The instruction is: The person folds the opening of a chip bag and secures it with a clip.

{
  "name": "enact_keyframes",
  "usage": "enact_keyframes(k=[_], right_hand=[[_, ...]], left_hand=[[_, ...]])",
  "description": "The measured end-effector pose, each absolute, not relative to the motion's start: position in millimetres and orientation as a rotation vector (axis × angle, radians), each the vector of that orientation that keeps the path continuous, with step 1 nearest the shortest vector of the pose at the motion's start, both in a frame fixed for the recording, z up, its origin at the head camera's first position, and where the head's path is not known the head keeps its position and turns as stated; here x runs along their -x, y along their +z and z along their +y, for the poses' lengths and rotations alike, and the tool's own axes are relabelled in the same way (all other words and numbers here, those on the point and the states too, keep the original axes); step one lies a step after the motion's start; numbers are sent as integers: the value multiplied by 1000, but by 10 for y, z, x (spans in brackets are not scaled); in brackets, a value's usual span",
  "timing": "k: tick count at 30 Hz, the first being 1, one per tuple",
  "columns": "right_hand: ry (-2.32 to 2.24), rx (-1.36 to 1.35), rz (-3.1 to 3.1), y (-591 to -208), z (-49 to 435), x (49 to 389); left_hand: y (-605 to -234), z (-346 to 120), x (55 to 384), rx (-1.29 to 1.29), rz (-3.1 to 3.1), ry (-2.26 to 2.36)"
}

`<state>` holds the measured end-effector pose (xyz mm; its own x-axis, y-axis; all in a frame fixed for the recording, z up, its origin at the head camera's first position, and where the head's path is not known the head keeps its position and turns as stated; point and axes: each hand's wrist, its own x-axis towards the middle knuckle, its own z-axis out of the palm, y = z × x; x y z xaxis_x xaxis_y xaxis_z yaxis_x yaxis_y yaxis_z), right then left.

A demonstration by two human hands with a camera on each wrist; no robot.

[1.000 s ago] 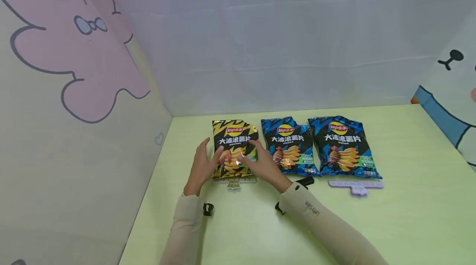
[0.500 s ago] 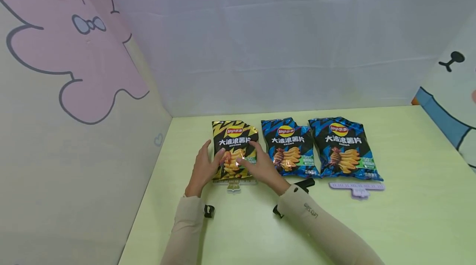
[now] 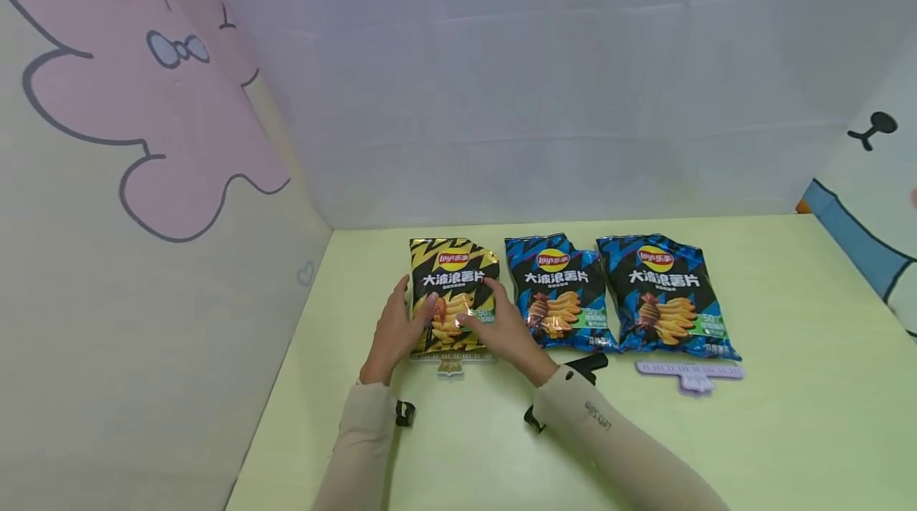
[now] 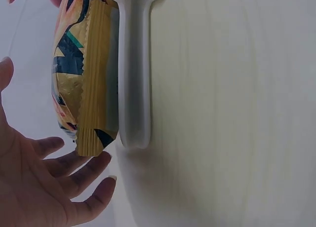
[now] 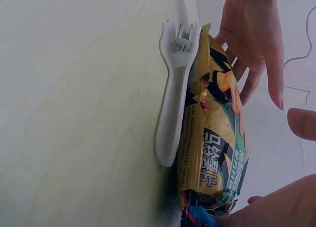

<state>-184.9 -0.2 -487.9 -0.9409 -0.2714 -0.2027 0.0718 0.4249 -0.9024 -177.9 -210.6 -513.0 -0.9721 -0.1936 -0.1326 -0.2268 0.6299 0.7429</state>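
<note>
A yellow-and-black bag of Lay's potato chips (image 3: 451,280) lies face up on the table, at the left end of a row. My left hand (image 3: 394,332) is at its left edge, fingers spread and relaxed; in the left wrist view the fingertips (image 4: 101,160) are right by the bag's lower corner. On the other side is my right hand (image 3: 512,336), its thumb over the front and its fingers along the right edge, between this bag and its neighbour. Neither hand curls round the bag. A pale bag clip (image 4: 133,79) lies along its near end.
Two blue-and-black chip bags, a middle one (image 3: 559,288) and a right one (image 3: 666,296), continue the row. A purple clip (image 3: 693,374) lies before the right one. Something black (image 3: 591,364) is partly behind my right sleeve. Curtain walls stand behind and left.
The head view has shifted a little, so everything sits slightly lower in it. Both hands and the bags keep their places.
</note>
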Motion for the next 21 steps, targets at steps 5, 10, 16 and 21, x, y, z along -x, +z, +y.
enact_keyframes(k=[5, 10, 16, 21], right_hand=[[-1541, 137, 2344, -4897, -3, 1849], [-1555, 125, 2319, -4927, 1, 1861], [-1561, 113, 2301, -4941, 3, 1871], [-1563, 95, 2287, -4927, -10, 1867]], left_hand=[[-5147, -2094, 1787, 337, 2769, 1315], [-5182, -2081, 1791, 314, 2776, 1312], [-5201, -2059, 1808, 327, 2785, 1289], [-5204, -2043, 1820, 327, 2814, 1246]])
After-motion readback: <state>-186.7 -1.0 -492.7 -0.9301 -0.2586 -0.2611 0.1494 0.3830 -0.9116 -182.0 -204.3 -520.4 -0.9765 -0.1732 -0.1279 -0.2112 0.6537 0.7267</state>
